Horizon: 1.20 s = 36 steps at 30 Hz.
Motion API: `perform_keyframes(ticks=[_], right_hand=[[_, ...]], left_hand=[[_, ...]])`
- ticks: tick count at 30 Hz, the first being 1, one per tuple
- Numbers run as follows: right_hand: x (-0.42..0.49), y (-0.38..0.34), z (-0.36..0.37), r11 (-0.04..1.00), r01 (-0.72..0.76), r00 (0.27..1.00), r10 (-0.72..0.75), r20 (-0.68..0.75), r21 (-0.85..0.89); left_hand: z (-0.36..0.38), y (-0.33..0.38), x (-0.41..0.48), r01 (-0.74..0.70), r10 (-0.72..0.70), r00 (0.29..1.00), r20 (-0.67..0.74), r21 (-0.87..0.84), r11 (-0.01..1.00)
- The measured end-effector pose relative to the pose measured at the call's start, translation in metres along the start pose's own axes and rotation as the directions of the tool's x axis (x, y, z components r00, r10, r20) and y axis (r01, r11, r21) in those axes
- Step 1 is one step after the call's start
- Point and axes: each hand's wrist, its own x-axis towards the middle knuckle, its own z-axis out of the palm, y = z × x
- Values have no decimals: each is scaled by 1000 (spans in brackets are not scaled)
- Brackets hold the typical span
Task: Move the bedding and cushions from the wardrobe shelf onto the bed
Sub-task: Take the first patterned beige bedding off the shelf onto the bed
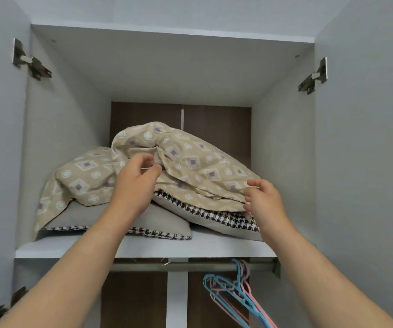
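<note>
Under the half-curled, unclosed left hand (135, 179) and right hand (260, 200), loose bedding (190, 166) overlies two cushions (216, 217); dragging it could tumble both off the shelf (214, 243)

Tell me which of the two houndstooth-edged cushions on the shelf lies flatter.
The left cushion, under the left forearm, lies nearly flat on the shelf. The right cushion tilts, its left end propped on the other cushion under the beige bedding.

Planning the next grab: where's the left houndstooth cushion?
Head view: left houndstooth cushion lies flat on the shelf, left-centre, under the beige bedding.
</note>
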Motion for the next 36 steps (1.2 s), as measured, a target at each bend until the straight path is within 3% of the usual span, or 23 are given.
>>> perform_keyframes(ticks=[4, 11, 14, 20, 22, 24, 26, 28, 31, 34, 36], right_hand=[[42, 11, 29, 999, 10, 999, -13, -49, -53], [99, 23, 49, 990, 31, 993, -47, -111, -136], [130, 27, 45, 981, 53, 985, -82, -152, -188], [191, 25, 32, 922, 71, 964, -161, -211, -381], [216, 25, 29, 895, 50, 957, -171, -236, -444], [241, 26, 30, 890, -7, 962, -118, -245, -455], [264, 29, 34, 879, -109, 975, 3, -223, -463], [285, 35, 40, 882, -206, 977, 163, -138, -425], [311, 50, 46, 843, -297, 951, 302, -62, -448], [337, 70, 48, 761, -221, 957, 289, 14, -609], [346, 86, 44, 746, -223, 947, 319, 42, -627]], left_hand=[[-2, -24, 57, -59, 61, 997, -49, 56, 997], [23, -43, 128, -146, 152, 988, -13, 211, 967], [44, -42, 153, -182, 206, 978, -17, 404, 896], [74, -38, 217, -123, 256, 965, -62, 754, 645], [79, -40, 241, -56, 186, 980, -76, 785, 617], [83, -44, 262, 64, 14, 995, -98, 748, 660], [88, -51, 276, 190, -182, 980, -82, 667, 720], [92, -62, 285, 224, -302, 953, 13, 640, 735], [91, -82, 294, 265, -426, 902, 68, 691, 673], [94, -104, 298, 306, -514, 856, 53, 750, 587], [94, -124, 295, 338, -544, 839, -4, 787, 516]])
